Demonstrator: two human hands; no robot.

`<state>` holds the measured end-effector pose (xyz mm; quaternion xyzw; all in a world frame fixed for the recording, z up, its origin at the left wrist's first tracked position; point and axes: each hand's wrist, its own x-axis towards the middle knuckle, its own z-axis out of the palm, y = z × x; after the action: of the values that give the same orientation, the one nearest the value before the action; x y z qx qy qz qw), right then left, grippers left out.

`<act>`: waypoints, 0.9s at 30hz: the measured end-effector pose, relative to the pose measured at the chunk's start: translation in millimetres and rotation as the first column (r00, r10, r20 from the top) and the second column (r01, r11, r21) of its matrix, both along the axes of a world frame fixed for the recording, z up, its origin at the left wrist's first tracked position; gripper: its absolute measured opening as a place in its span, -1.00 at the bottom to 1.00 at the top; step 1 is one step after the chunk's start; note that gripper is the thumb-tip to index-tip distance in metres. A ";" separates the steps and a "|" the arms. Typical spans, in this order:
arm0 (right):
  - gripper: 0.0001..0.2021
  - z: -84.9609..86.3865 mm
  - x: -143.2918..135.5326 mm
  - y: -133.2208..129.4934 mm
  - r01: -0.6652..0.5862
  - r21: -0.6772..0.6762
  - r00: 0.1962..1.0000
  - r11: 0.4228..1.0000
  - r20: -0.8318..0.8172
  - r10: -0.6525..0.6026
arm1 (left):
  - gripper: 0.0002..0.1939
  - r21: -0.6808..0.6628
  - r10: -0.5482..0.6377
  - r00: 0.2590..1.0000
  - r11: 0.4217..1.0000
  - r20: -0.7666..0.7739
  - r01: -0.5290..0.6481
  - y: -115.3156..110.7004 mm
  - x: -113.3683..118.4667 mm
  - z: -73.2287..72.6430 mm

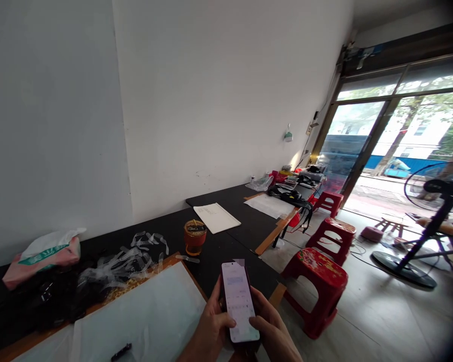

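Observation:
A smartphone [238,296] with a lit, pale screen is held upright between my two hands, low in the head view. My left hand [214,322] wraps the phone's left side, its thumb on the lower screen. Around the right side curls my right hand [269,322], with its thumb also at the lower screen. The small text on the display is too blurred to read. Left of my hands lies a pale sheet [143,311] on the table, with a small dark object [121,352] on it. An amber cup with a brown lid [195,236] stands beyond the phone.
Clear plastic strips [132,259] and a pack of tissues [47,256] lie at the left of the black table [232,246]. A white pad [217,217] rests farther back. Red stools [322,266] and a standing fan [419,241] occupy the floor at right.

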<state>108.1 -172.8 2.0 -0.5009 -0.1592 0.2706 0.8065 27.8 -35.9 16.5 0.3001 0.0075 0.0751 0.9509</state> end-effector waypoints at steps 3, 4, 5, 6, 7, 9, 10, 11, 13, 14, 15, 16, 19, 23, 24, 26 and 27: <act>-0.32 -3.3 0.9 -0.9 0.001 0.005 1.000 1.000 0.000 -0.001 | 0.18 0.012 -0.006 1.000 1.000 -0.009 0.006 0.4 -0.8 0.1; -0.32 -4.3 1.4 -1.3 -0.001 0.003 1.000 1.000 0.000 0.001 | 0.18 0.015 -0.008 1.000 1.000 -0.010 0.008 0.4 -1.0 0.5; -0.31 -5.3 2.1 -1.6 -0.005 0.000 1.000 1.000 0.000 0.005 | 0.19 0.015 -0.010 1.000 1.000 -0.006 0.010 0.3 -1.1 1.1; -0.31 -6.2 2.7 -2.0 -0.009 -0.003 1.000 1.000 0.001 0.009 | 0.20 0.013 -0.009 1.000 1.000 -0.001 0.009 0.0 -1.1 1.8; -0.31 -7.0 3.3 -2.2 -0.010 -0.004 1.000 1.000 0.006 0.010 | 0.21 0.010 -0.007 1.000 1.000 0.003 0.007 -0.4 -1.0 2.4; -0.31 -8.4 4.2 -2.4 -0.008 0.002 1.000 1.000 0.026 0.008 | 0.22 0.004 -0.002 1.000 1.000 0.004 0.002 -1.0 -0.6 3.0; -0.31 -9.2 4.7 -2.4 -0.008 0.005 0.999 1.000 0.035 0.007 | 0.22 0.006 -0.003 1.000 1.000 0.003 0.003 -1.1 -0.4 2.9; -0.31 -10.0 5.1 -2.5 -0.008 0.009 0.999 1.000 0.042 0.007 | 0.22 0.010 -0.004 1.000 1.000 0.004 0.004 -1.2 -0.1 2.7; -0.29 -11.8 6.1 -2.7 -0.009 0.010 0.999 1.000 0.041 0.009 | 0.22 0.025 -0.003 1.000 1.000 0.011 0.003 -1.1 0.4 2.0; -0.29 -12.8 6.7 -3.0 -0.009 0.007 0.999 1.000 0.038 0.009 | 0.22 0.036 -0.003 1.000 0.999 0.013 0.002 -0.9 0.6 1.8; -0.28 -13.7 7.3 -3.2 -0.010 0.002 0.999 1.000 0.036 0.010 | 0.23 0.045 -0.003 1.000 0.999 0.012 0.003 -0.8 0.8 1.9; -0.28 -14.5 7.8 -3.5 -0.014 -0.002 0.999 1.000 0.036 0.014 | 0.23 0.053 -0.003 1.000 0.999 0.012 0.002 -0.8 0.9 2.1; -0.29 -16.4 8.7 -3.7 -0.028 0.011 0.998 1.000 0.053 0.027 | 0.24 0.058 -0.003 1.000 0.998 0.018 0.002 -0.9 0.9 3.5; -0.29 -18.0 9.2 -3.5 -0.023 0.011 0.997 1.000 0.069 0.022 | 0.23 0.040 0.000 1.000 0.999 0.024 -0.001 -0.9 0.5 2.8; -0.29 -18.2 9.4 -3.5 -0.022 0.003 0.997 1.000 0.072 0.021 | 0.22 0.040 -0.001 1.000 0.999 0.028 0.000 -0.8 0.6 1.9; -0.29 -17.7 9.3 -3.4 -0.020 -0.008 0.997 1.000 0.076 0.020 | 0.21 0.042 -0.005 0.999 0.999 0.036 0.003 -0.3 1.0 -0.1; -0.30 -16.9 8.9 -3.3 -0.020 -0.011 0.997 1.000 0.074 0.021 | 0.21 0.041 -0.003 0.999 0.999 0.038 0.002 -0.1 1.3 -0.7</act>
<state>117.1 -176.0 -14.9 -0.5130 -0.1929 0.2606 0.7948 29.1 -36.0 15.8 0.3183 -0.0125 0.0798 0.9445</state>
